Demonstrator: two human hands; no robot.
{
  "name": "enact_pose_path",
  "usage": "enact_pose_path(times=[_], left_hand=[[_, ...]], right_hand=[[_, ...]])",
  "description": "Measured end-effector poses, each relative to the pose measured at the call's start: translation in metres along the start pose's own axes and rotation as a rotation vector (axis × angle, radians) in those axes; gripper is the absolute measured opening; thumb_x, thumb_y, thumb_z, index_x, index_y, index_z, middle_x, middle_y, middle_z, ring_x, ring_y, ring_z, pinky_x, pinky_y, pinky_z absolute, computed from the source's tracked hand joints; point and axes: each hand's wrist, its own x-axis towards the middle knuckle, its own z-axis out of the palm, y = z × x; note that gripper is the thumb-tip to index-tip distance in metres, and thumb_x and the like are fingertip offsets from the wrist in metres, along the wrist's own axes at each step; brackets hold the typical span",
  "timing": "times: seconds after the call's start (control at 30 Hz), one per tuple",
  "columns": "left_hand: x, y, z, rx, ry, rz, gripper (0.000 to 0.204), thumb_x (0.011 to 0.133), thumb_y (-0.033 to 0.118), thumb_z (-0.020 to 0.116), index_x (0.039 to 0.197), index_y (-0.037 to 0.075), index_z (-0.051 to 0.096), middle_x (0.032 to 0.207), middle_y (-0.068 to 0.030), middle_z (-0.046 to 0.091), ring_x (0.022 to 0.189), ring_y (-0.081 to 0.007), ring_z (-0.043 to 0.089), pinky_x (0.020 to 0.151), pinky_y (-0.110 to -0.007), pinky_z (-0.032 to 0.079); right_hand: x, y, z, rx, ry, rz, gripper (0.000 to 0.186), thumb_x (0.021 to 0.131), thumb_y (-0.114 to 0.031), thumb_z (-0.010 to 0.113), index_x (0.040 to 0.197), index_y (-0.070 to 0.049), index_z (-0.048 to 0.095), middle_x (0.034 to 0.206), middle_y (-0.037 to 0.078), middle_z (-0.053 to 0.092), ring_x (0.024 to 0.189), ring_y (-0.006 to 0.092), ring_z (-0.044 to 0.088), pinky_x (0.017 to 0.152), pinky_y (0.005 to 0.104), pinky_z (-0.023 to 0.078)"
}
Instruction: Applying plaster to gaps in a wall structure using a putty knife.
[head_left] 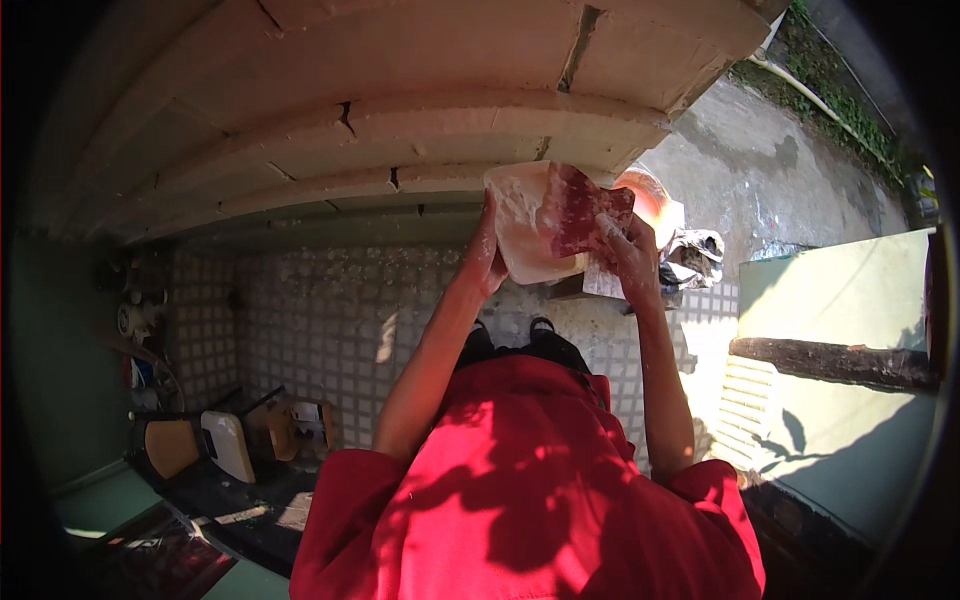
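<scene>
My left hand (487, 252) grips the left edge of a whitish, square-cornered shallow container (520, 222), tilted in front of me and smeared with white material. Closed round a dark red, flat piece (576, 212), my right hand (632, 256) holds it against the container's right part. White residue coats the red piece and my fingers. Whether the red piece is a cloth or a stiff scraper, I cannot tell.
An orange bucket (648, 200) stands beyond my right hand, beside a stained black-and-white cloth (694, 258). Ledges of a pale stepped structure (430, 115) overhang ahead. Chairs (228, 446) stand at lower left. A dark beam (835, 362) is at right.
</scene>
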Motion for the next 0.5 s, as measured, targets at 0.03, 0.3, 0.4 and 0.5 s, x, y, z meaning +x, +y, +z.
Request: enact_pose_path(times=[0.03,0.3,0.4,0.5], left_hand=[[0.001,0.002,-0.005,0.006,-0.015,-0.006,0.082,0.089,0.069,0.04,0.145,0.01,0.03,0.141,-0.0085,0.044,0.124,-0.0224,0.049,0.103,-0.039,0.042],[-0.012,0.014,-0.017,-0.012,-0.005,-0.07,0.082,0.088,0.069,0.043,0.145,0.011,0.03,0.142,-0.0081,0.043,0.127,-0.0221,0.046,0.106,-0.039,0.04],[-0.015,0.012,-0.024,-0.017,-0.012,-0.067,0.083,0.088,0.068,0.044,0.145,0.01,0.03,0.142,-0.0082,0.042,0.128,-0.022,0.045,0.106,-0.038,0.039],[-0.018,0.007,-0.028,0.0,-0.021,-0.005,0.083,0.088,0.069,0.042,0.145,0.011,0.03,0.142,-0.008,0.043,0.128,-0.0224,0.045,0.106,-0.038,0.039]], right_hand=[[-0.001,0.003,0.003,-0.063,-0.024,-0.054,0.02,0.093,-0.023,0.06,0.098,-0.004,0.062,0.071,-0.002,0.058,0.053,0.0042,0.046,0.045,0.0207,0.035],[-0.026,0.015,0.034,-0.035,0.15,-0.089,0.018,0.094,-0.02,0.059,0.096,-0.002,0.061,0.065,-0.001,0.056,0.048,0.0052,0.044,0.043,0.0214,0.035],[-0.036,0.017,0.044,-0.005,0.202,-0.134,0.017,0.094,-0.018,0.059,0.094,-0.002,0.061,0.065,0.0,0.056,0.048,0.0054,0.045,0.043,0.0218,0.035],[-0.037,0.022,0.047,-0.022,0.215,-0.187,0.016,0.094,-0.017,0.059,0.092,-0.002,0.062,0.065,0.0,0.057,0.049,0.0053,0.045,0.043,0.022,0.035]])
